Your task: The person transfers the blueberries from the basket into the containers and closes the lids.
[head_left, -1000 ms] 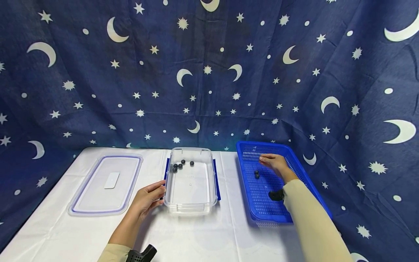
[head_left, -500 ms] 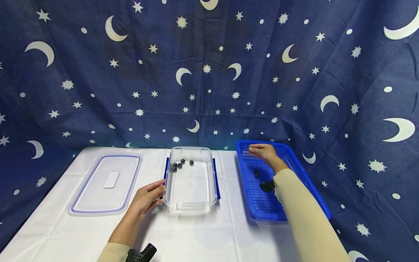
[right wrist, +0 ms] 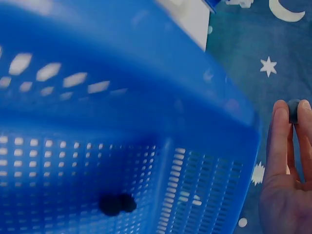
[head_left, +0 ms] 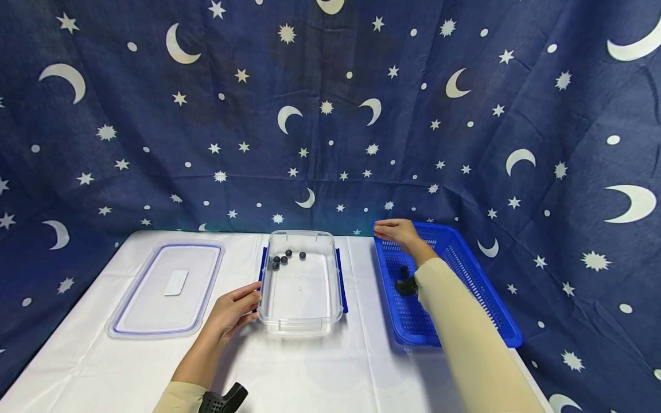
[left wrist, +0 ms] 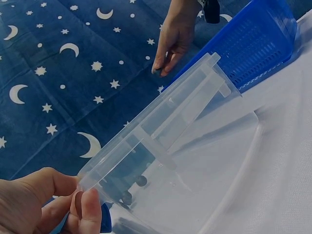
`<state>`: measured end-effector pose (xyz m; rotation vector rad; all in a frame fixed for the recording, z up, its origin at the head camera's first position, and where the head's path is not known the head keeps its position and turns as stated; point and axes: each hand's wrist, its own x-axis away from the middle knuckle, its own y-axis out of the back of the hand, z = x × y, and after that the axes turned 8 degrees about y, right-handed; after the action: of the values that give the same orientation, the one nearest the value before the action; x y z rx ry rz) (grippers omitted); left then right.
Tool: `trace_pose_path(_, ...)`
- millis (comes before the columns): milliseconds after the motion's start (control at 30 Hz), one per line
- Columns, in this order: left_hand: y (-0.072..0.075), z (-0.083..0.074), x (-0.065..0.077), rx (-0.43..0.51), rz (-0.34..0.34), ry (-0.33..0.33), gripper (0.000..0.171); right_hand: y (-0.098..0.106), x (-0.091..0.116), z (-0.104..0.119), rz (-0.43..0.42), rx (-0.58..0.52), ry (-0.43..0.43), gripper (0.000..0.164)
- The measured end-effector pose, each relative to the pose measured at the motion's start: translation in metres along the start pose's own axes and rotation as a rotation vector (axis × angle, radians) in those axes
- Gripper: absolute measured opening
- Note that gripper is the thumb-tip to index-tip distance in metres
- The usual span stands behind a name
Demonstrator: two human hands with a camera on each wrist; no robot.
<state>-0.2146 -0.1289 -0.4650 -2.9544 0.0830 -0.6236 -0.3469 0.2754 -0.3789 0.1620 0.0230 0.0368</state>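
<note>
My left hand [head_left: 233,314] grips the left side of a clear plastic food container [head_left: 310,330] with blue side latches. Inside it, several small dark balls [head_left: 284,260] lie near the back left. My right hand [head_left: 399,230] is raised over the back left corner of a blue plastic basket [head_left: 508,335]. Between its fingertips it pinches one small dark ball [right wrist: 293,111], clear of the basket rim in the right wrist view. Two more dark balls [right wrist: 112,204] touch each other on the basket floor; my right wrist partly hides them in the head view.
A clear lid [head_left: 139,304] with a purple-blue seal and a white label lies flat at the left. A white cloth [head_left: 310,378] covers the table. Behind hangs a dark blue curtain [head_left: 330,166] with moons and stars.
My right hand has moved left and slightly back, from above the basket's middle to its back left corner. My left hand and the container have stayed put.
</note>
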Motion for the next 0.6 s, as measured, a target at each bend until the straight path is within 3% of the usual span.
trace_pose_path(333, -0.002, 0.001, -0.001, 0.010, -0.006, 0.003, 0.050, -0.021, -0.006, 0.000, 0.046, 0.081, 0.010, 0.041)
trace_pose_path(600, -0.001, 0.001, 0.000, 0.010, 0.000, -0.003, 0.051, -0.041, -0.010, -0.004, 0.086, 0.027, 0.050, 0.039)
